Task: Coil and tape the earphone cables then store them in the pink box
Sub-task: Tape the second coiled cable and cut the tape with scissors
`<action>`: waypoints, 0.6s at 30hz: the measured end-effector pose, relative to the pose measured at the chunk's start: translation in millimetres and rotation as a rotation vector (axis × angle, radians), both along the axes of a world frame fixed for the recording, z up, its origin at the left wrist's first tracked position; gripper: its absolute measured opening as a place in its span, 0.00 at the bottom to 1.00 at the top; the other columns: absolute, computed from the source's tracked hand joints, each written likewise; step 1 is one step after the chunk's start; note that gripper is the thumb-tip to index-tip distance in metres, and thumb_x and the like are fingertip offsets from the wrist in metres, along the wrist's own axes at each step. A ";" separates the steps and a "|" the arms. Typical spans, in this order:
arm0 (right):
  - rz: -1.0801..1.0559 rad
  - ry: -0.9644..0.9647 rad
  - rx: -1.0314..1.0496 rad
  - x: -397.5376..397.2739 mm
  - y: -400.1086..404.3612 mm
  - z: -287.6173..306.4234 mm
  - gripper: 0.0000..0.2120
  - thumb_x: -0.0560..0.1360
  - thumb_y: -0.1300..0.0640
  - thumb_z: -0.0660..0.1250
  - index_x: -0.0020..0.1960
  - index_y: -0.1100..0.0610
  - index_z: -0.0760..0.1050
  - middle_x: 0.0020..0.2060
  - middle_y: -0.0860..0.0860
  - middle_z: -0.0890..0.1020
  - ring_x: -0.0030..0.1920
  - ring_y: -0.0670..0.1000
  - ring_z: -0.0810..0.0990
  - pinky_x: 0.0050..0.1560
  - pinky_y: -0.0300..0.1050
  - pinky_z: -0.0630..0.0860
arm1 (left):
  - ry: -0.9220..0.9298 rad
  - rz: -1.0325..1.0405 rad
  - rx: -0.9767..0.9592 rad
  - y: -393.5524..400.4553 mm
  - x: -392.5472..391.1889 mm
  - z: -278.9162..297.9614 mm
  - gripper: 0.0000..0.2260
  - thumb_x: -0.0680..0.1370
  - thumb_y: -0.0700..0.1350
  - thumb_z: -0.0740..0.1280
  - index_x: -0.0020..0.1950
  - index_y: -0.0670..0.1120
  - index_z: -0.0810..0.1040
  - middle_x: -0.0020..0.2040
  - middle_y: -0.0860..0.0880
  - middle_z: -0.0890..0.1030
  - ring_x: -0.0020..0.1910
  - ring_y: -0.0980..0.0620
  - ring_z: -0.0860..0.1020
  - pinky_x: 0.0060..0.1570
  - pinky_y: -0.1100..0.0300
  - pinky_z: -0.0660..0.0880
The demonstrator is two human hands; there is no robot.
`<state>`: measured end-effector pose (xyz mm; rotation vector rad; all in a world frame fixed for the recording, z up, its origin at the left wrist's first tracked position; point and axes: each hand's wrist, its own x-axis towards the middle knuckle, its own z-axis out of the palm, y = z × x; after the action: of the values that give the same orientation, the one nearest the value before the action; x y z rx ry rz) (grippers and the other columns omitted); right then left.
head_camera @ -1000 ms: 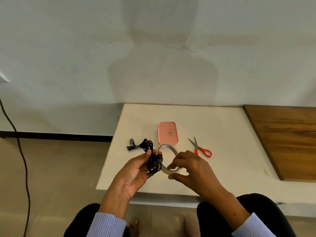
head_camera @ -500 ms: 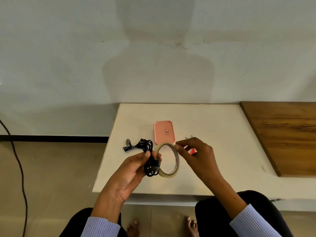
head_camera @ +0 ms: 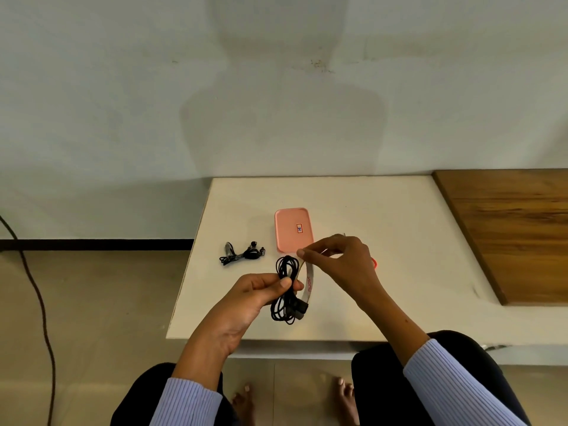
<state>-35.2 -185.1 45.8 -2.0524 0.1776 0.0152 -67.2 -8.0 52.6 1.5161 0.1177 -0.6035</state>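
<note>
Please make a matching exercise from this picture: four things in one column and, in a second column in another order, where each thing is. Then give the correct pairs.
Things:
1. coiled black earphone cable
2. pink box
3. second earphone bundle
4. tape roll

Places:
A. lying on the white table, to the left of the box
B. gripped in the left hand
C. closed, on the table beyond both hands
D. its upper edge pinched by the right hand, just right of the coil

Pairs: 1-B, 2-C, 3-A, 4-D
</note>
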 end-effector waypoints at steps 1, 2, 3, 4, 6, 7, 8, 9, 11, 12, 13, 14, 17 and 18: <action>0.013 -0.005 0.006 0.1 -0.4 -0.6 0.05 0.67 0.49 0.75 0.38 0.49 0.82 0.39 0.44 0.83 0.40 0.41 0.79 0.34 0.27 0.71 | -0.002 -0.004 0.018 -0.7 0.3 -0.6 0.10 0.71 0.50 0.67 0.44 0.48 0.85 0.49 0.51 0.85 0.56 0.56 0.79 0.69 0.55 0.64; 0.029 -0.006 0.009 0.5 -0.3 -1.4 0.04 0.68 0.51 0.75 0.38 0.51 0.83 0.39 0.46 0.83 0.40 0.41 0.79 0.35 0.25 0.71 | -0.005 -0.009 0.035 -1.2 0.6 -1.3 0.09 0.73 0.49 0.67 0.45 0.48 0.85 0.48 0.51 0.85 0.56 0.56 0.79 0.69 0.55 0.64; 0.045 -0.005 0.003 0.9 -0.1 -2.7 0.04 0.68 0.53 0.75 0.39 0.53 0.83 0.39 0.47 0.84 0.39 0.41 0.79 0.36 0.24 0.70 | -0.007 -0.016 0.049 -1.7 1.1 -1.6 0.08 0.75 0.47 0.66 0.46 0.48 0.85 0.47 0.51 0.85 0.55 0.57 0.80 0.68 0.56 0.63; 0.057 -0.001 -0.011 1.4 0.4 -3.7 0.04 0.69 0.54 0.74 0.40 0.55 0.83 0.39 0.48 0.84 0.39 0.42 0.79 0.36 0.25 0.71 | -0.011 -0.025 0.062 -1.9 1.5 -2.0 0.08 0.76 0.45 0.66 0.46 0.47 0.84 0.47 0.52 0.85 0.54 0.58 0.80 0.68 0.57 0.64; 0.070 0.008 -0.037 2.2 1.4 -6.0 0.04 0.70 0.55 0.73 0.41 0.56 0.83 0.39 0.49 0.84 0.41 0.44 0.79 0.37 0.27 0.71 | -0.014 -0.041 0.082 -1.8 2.2 -3.0 0.08 0.77 0.45 0.65 0.46 0.47 0.84 0.46 0.53 0.86 0.53 0.58 0.80 0.66 0.59 0.64; 0.073 0.013 -0.043 2.7 1.9 -7.2 0.04 0.70 0.56 0.73 0.41 0.56 0.83 0.39 0.49 0.83 0.42 0.45 0.79 0.37 0.28 0.70 | -0.015 -0.046 0.087 -1.6 2.4 -3.3 0.08 0.77 0.44 0.65 0.46 0.47 0.84 0.45 0.53 0.85 0.53 0.59 0.80 0.64 0.61 0.64; 0.077 0.018 -0.044 2.9 2.4 -8.1 0.03 0.71 0.56 0.72 0.41 0.56 0.82 0.39 0.48 0.83 0.42 0.45 0.79 0.37 0.27 0.70 | -0.015 -0.048 0.087 -1.6 2.5 -3.5 0.08 0.77 0.44 0.65 0.46 0.47 0.84 0.45 0.53 0.85 0.53 0.60 0.80 0.63 0.62 0.64; 0.081 0.024 -0.042 3.0 3.1 -8.7 0.03 0.72 0.56 0.71 0.41 0.56 0.81 0.39 0.48 0.82 0.42 0.44 0.79 0.36 0.26 0.70 | -0.018 -0.048 0.086 -1.7 2.3 -3.7 0.08 0.77 0.44 0.65 0.46 0.48 0.84 0.45 0.53 0.85 0.52 0.61 0.80 0.61 0.64 0.65; 0.083 0.033 -0.031 2.9 4.8 -8.8 0.03 0.73 0.57 0.70 0.41 0.55 0.79 0.38 0.46 0.80 0.40 0.42 0.77 0.37 0.21 0.69 | -0.023 -0.046 0.081 -2.2 2.7 -4.0 0.07 0.77 0.44 0.65 0.46 0.47 0.84 0.45 0.53 0.86 0.51 0.63 0.80 0.56 0.69 0.65; 0.079 0.040 -0.022 3.1 5.5 -8.8 0.03 0.73 0.57 0.69 0.41 0.55 0.79 0.37 0.46 0.80 0.40 0.41 0.76 0.36 0.22 0.69 | -0.023 -0.044 0.080 -2.5 2.9 -4.1 0.07 0.77 0.44 0.65 0.46 0.47 0.84 0.45 0.53 0.86 0.50 0.64 0.80 0.54 0.70 0.65; 0.071 0.052 -0.013 3.2 5.9 -8.9 0.04 0.74 0.56 0.69 0.41 0.56 0.79 0.38 0.46 0.80 0.40 0.41 0.76 0.35 0.24 0.69 | -0.023 -0.043 0.081 -2.8 3.3 -4.0 0.07 0.77 0.44 0.65 0.46 0.47 0.84 0.45 0.53 0.86 0.50 0.65 0.80 0.52 0.71 0.64; 0.061 0.065 -0.004 3.4 6.5 -8.6 0.04 0.74 0.56 0.69 0.42 0.56 0.79 0.38 0.46 0.80 0.40 0.41 0.76 0.35 0.25 0.69 | -0.022 -0.043 0.084 -2.9 3.5 -4.2 0.08 0.77 0.44 0.65 0.46 0.48 0.84 0.45 0.53 0.86 0.50 0.65 0.80 0.52 0.72 0.64; 0.042 0.080 0.015 4.1 7.9 -8.5 0.05 0.74 0.56 0.68 0.42 0.56 0.79 0.39 0.47 0.80 0.40 0.41 0.76 0.37 0.28 0.67 | -0.024 -0.039 0.079 -3.0 4.2 -4.7 0.08 0.77 0.44 0.65 0.45 0.48 0.84 0.46 0.54 0.85 0.49 0.66 0.80 0.52 0.72 0.64; 0.040 0.084 0.015 4.7 8.5 -8.3 0.05 0.75 0.55 0.68 0.42 0.56 0.79 0.39 0.46 0.80 0.40 0.41 0.76 0.37 0.29 0.68 | -0.024 -0.036 0.075 -3.0 4.5 -4.9 0.08 0.77 0.44 0.65 0.45 0.48 0.84 0.46 0.54 0.85 0.49 0.66 0.80 0.52 0.72 0.64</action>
<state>-30.6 -176.6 37.5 -2.0412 0.1878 0.1277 -62.7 -10.9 47.6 1.6009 0.0957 -0.6152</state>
